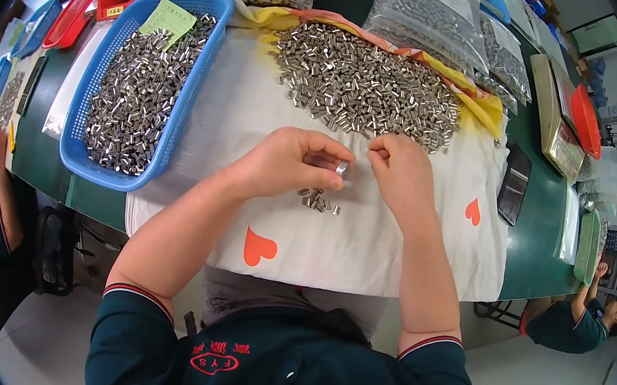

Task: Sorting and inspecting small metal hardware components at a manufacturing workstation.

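Note:
My left hand (293, 161) is closed, thumb and fingers pinching a short, round metal piece (342, 168) that looks wider than the loose ones. My right hand (404, 172) is curled into a pinch just beside it, near the front edge of a large pile of small metal cylinders (369, 84); whatever its fingertips hold is hidden. Below my left fingers, a little group of the same cylinders (317, 201) lies on the white cloth (347, 252), which is printed with red hearts.
A blue plastic basket (75, 127) full of metal cylinders stands at left, a green paper slip (169, 21) on top. Clear bags of metal parts (428, 21) sit behind the pile. A dark phone-like device (514, 184) lies at right. Other people (570, 324) work on both sides.

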`<state>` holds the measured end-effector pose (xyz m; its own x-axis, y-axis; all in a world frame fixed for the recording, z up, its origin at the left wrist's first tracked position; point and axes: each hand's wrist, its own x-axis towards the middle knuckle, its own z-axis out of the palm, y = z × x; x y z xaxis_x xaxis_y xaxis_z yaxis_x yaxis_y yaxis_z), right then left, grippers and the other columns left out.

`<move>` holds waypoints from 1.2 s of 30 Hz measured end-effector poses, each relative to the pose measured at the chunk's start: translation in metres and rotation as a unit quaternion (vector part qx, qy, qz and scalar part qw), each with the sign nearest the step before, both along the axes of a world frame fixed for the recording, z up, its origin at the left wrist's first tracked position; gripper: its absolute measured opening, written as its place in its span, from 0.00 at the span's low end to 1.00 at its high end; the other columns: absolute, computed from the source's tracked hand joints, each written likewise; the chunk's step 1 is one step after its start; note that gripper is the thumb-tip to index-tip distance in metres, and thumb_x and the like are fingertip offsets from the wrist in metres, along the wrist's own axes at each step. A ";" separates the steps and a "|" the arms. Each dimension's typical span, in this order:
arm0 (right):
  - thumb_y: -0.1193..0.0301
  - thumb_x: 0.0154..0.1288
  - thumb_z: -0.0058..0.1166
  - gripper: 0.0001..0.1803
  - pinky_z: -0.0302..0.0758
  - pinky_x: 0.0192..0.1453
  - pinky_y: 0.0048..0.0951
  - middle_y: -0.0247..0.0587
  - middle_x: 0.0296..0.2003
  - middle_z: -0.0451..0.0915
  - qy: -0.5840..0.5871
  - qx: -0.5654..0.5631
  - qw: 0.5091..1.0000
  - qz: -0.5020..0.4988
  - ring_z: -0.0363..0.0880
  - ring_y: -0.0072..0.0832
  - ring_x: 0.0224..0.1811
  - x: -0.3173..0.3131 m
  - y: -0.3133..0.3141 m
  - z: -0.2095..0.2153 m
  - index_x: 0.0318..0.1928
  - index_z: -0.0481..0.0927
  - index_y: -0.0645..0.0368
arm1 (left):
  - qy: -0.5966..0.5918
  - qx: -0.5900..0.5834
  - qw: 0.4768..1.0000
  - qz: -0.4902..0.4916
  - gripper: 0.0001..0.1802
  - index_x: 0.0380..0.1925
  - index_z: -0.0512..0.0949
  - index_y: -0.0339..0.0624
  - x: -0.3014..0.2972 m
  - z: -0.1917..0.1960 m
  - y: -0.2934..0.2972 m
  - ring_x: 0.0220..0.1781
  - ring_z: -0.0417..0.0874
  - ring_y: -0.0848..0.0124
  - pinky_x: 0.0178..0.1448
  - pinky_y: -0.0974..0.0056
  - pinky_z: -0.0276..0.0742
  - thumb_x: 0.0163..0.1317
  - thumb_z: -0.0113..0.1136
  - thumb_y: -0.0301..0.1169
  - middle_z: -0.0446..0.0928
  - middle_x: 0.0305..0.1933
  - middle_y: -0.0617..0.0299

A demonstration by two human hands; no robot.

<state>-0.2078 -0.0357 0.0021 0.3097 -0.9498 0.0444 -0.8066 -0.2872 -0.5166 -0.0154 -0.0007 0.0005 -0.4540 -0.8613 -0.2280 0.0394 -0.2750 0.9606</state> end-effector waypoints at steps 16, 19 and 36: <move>0.78 0.51 0.54 0.04 0.72 0.34 0.24 0.37 0.28 0.77 -0.160 -0.057 0.981 0.099 0.77 0.27 0.30 0.016 0.025 0.019 0.30 0.76 0.62 | 0.057 0.025 0.995 0.073 0.19 0.45 0.72 0.31 0.000 -0.006 -0.002 0.38 0.77 0.78 0.43 0.74 0.74 0.52 0.60 0.21 0.77 0.38 0.60; 0.78 0.51 0.54 0.03 0.72 0.33 0.24 0.36 0.27 0.77 -0.187 -0.036 0.979 0.069 0.76 0.26 0.29 0.017 0.026 0.019 0.29 0.76 0.62 | -0.024 0.004 0.997 0.077 0.18 0.45 0.73 0.31 -0.001 -0.003 -0.002 0.38 0.77 0.78 0.43 0.74 0.74 0.52 0.60 0.22 0.77 0.38 0.60; 0.73 0.49 0.54 0.03 0.69 0.36 0.35 0.40 0.24 0.74 -0.019 -0.218 0.974 0.066 0.72 0.37 0.31 0.010 -0.010 -0.012 0.26 0.77 0.59 | -0.145 -0.147 0.975 -0.087 0.17 0.40 0.77 0.36 -0.004 0.016 0.011 0.34 0.76 0.81 0.39 0.73 0.74 0.47 0.65 0.24 0.78 0.33 0.67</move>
